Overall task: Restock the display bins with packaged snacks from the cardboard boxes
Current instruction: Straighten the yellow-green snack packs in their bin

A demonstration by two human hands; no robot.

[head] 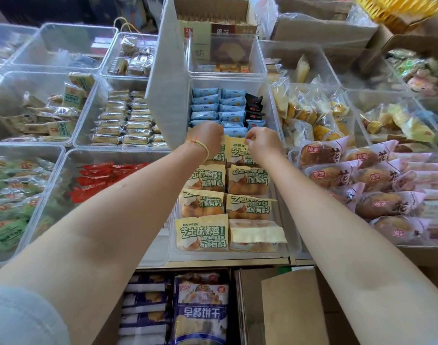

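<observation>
At the far end of the clear display bin (291, 247) straight ahead, both hands meet over the last row of yellow-and-green bread packets (202, 232). The left hand (208, 137) hides most of the far-left packet (222, 148) beneath its knuckles, so its grip cannot be judged for sure; the fingers curl down onto the packet's top edge. The right hand (264, 141) pinches the top edge of the neighbouring packet (240, 155) between thumb and fingertips. Both forearms reach out straight and nearly parallel, the left wrist wearing a thin yellow and orange string bracelet (200, 145). The packets fill the bin in two columns; the nearest right one (256, 235) lies face down, print hidden. Below the tabletop edge, an open cardboard box (285, 307) is cut off by the frame, beside purple biscuit bags (200, 314).
</observation>
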